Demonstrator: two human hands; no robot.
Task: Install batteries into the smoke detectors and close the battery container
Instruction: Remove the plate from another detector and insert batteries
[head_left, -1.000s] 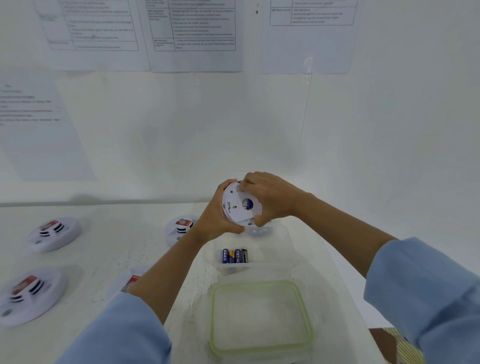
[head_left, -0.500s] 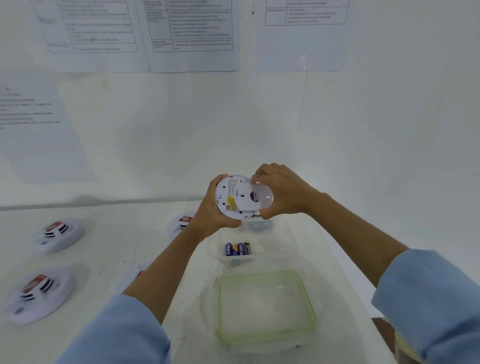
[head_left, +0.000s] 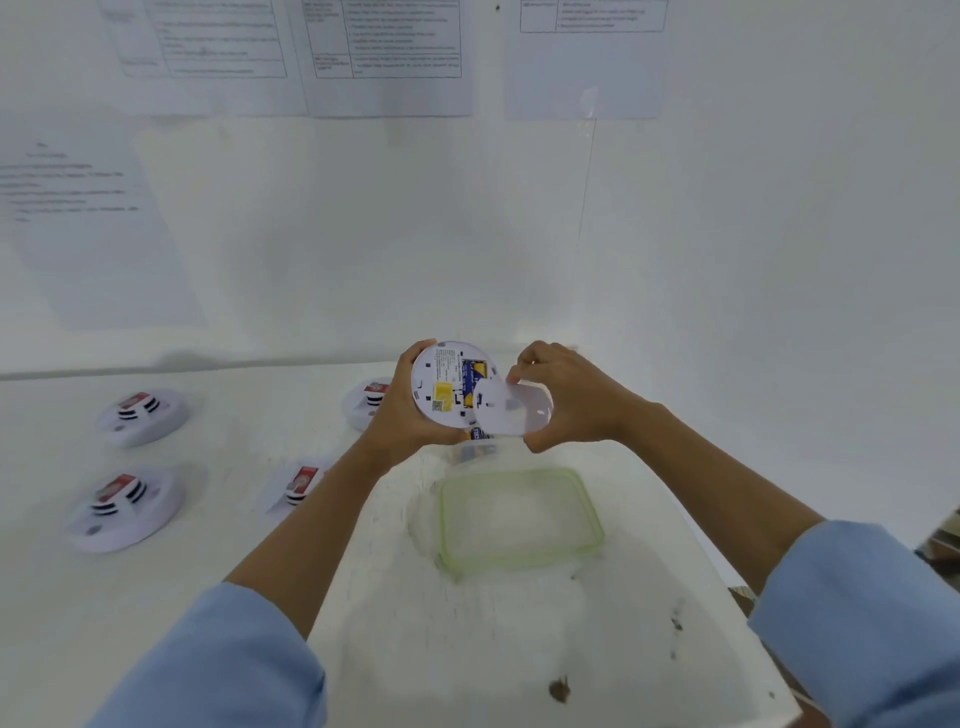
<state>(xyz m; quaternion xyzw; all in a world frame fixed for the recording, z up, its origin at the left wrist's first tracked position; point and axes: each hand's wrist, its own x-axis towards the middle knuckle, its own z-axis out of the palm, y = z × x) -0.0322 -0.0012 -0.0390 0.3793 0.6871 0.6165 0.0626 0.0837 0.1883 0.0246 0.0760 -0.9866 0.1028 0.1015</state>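
Smoke detector (head_left: 441, 387) in raised left hand (head_left: 397, 415); right hand (head_left: 576, 402) pinches its cover (head_left: 511, 410).

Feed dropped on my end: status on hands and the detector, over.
Left hand grips smoke detector, back towards camera. Right hand pinches back cover at its right edge. Container lid off, on table; nothing obstructing.

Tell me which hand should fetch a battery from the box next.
Right. The left hand grips the detector and steadies it. The right hand pinches only the loose cover, right by the battery box; once it drops the cover, it is probably free to reach.
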